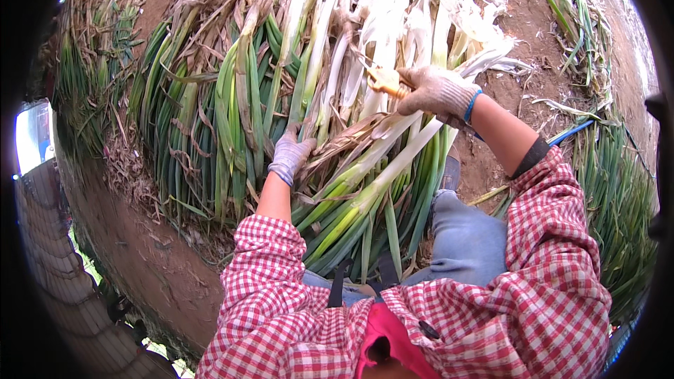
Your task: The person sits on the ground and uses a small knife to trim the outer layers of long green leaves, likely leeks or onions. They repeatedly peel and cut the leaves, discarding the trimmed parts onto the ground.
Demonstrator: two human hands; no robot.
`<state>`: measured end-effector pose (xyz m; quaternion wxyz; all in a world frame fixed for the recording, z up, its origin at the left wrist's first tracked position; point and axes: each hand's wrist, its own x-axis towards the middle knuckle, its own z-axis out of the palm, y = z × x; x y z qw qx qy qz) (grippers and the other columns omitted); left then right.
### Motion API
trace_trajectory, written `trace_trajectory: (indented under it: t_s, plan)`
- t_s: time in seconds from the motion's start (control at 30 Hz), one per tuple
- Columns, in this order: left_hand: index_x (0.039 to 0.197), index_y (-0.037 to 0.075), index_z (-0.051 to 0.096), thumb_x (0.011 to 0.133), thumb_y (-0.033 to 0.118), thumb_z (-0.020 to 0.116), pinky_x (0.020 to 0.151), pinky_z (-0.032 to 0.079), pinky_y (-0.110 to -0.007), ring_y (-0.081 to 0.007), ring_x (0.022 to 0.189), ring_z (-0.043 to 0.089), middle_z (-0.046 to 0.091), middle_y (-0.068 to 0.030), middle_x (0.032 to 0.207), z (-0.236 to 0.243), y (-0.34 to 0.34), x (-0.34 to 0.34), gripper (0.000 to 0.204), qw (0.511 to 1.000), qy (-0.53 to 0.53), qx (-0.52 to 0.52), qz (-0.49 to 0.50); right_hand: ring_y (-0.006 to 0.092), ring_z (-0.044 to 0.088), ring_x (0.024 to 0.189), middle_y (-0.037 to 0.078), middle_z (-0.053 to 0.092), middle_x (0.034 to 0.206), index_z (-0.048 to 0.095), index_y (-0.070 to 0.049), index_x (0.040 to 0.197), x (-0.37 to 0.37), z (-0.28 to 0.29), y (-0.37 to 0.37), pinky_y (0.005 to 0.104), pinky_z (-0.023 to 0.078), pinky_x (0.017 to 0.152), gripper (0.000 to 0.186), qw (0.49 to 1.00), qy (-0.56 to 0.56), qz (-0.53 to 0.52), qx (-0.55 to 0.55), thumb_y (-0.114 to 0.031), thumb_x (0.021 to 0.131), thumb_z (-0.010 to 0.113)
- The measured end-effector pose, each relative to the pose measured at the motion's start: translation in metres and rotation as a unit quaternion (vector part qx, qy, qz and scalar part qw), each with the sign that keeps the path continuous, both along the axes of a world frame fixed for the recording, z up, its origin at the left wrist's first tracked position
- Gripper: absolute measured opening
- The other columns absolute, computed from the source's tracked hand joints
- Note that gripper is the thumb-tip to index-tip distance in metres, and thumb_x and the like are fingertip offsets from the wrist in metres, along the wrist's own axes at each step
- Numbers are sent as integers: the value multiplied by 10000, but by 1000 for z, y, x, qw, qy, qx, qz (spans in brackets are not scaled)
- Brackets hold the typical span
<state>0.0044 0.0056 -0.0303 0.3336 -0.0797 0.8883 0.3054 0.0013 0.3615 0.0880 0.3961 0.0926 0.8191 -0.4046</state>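
Long green onions lie in a thick pile in front of me, white stems pointing away and green leaves toward me. My right hand, in a dusty knitted glove with a blue cuff, is closed on what looks like a pair of orange-handled scissors. A thin dark tip sticks out over the white stems; the grip itself is partly hidden. My left hand, in a pale glove, reaches into the leaves left of centre. Its thumb is apart from the fingers, touching the leaves near some dry brown ones.
Bare brown soil shows at the right and lower left. More onions lie at the far left and right edge. A thin blue strip lies at the right. My jeans-clad knee is close to the pile.
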Motion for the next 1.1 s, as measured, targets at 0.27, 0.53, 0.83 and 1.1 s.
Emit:
trace_trajectory:
  t_s: [0.27,0.53,0.83,1.1]
  plan:
    - [1394,-7,446,743,451,772,937,496,-412,-405,1098,629,648,-298,1146,16,24,7,860,987,-5,-128,-95,78,389,399,-1,494,597,573,-30,1122,-59,-32,31,256,319,353,467,987,84,-133,23,-191,719,744]
    - [1429,47,397,713,271,824,893,529,-384,-320,984,677,679,-203,1126,6,10,6,863,995,-66,-43,-65,132,589,593,56,623,714,484,-29,1416,-20,-16,4,278,500,549,801,997,57,42,32,-318,729,779]
    - [1412,2,402,732,47,816,708,540,-285,-159,831,641,664,-113,1037,16,-17,-23,798,991,-75,100,-39,305,674,817,181,684,879,575,-98,1287,58,29,-47,414,519,750,670,966,-11,235,-105,-343,677,709]
    - [1400,-24,411,728,118,840,842,525,-319,-207,931,638,653,-154,1116,21,-12,-15,810,994,-63,85,-34,178,604,694,88,665,866,440,-58,1448,23,-15,-13,296,485,637,825,997,1,72,-30,-272,706,732]
